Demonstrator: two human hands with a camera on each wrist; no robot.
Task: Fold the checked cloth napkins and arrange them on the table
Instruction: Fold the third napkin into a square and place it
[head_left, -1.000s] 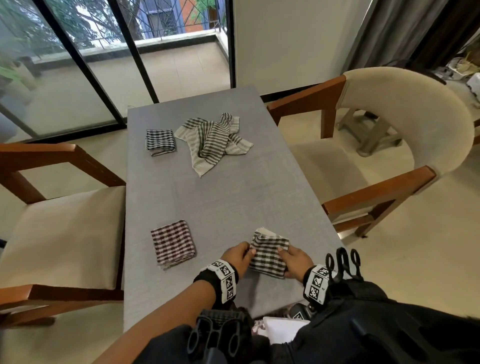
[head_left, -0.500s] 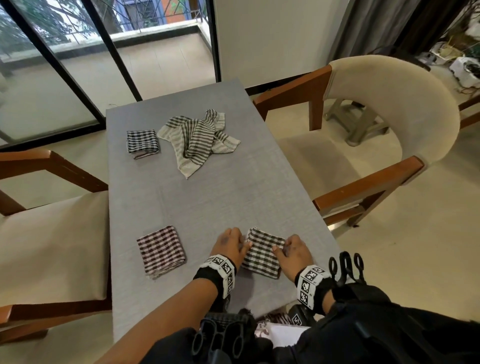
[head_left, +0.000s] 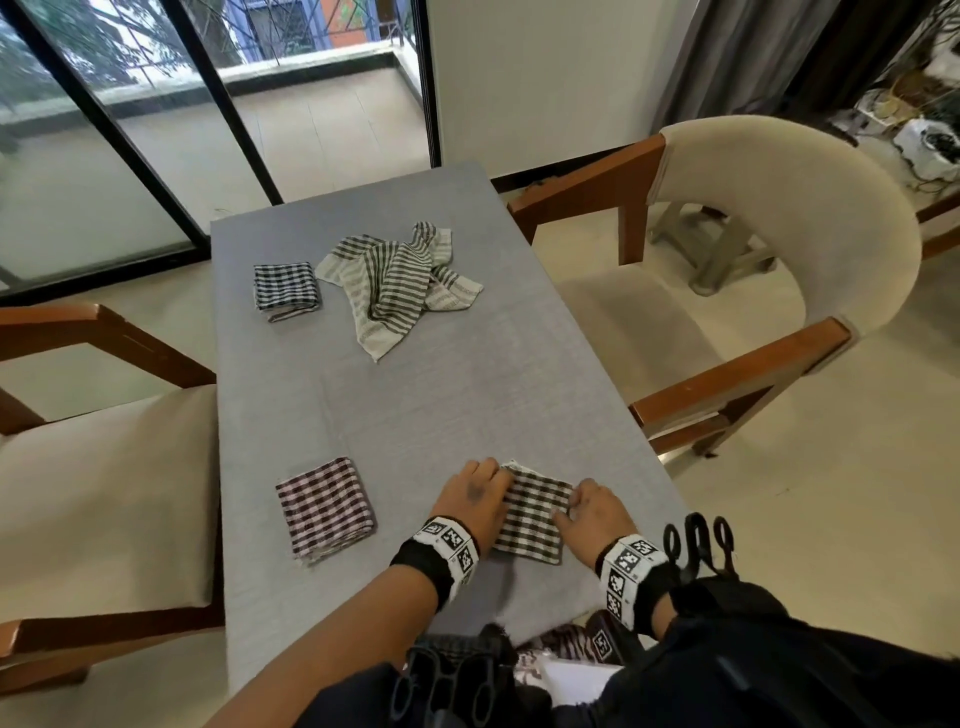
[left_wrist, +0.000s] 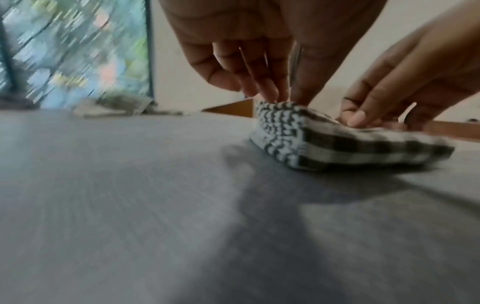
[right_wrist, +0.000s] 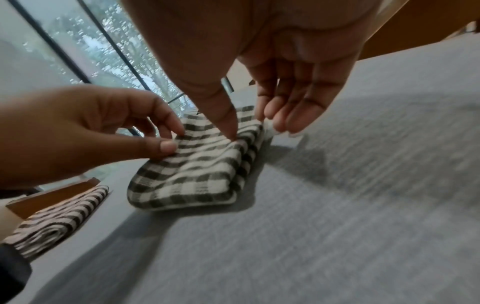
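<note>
Folded checked cloth (head_left: 532, 514) lies near right on table (head_left: 415, 405). We press it flat: left hand (head_left: 472, 499) fingertips on left edge, right hand (head_left: 592, 512) thumb on top, fingers straight by right edge, neither clamped. Fold looks done; next we let go, reach far for crumpled cloth (head_left: 400, 283).

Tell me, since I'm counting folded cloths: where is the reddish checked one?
In the head view the reddish checked cloth lies folded flat near the front left of the table, just left of the left hand.
</note>
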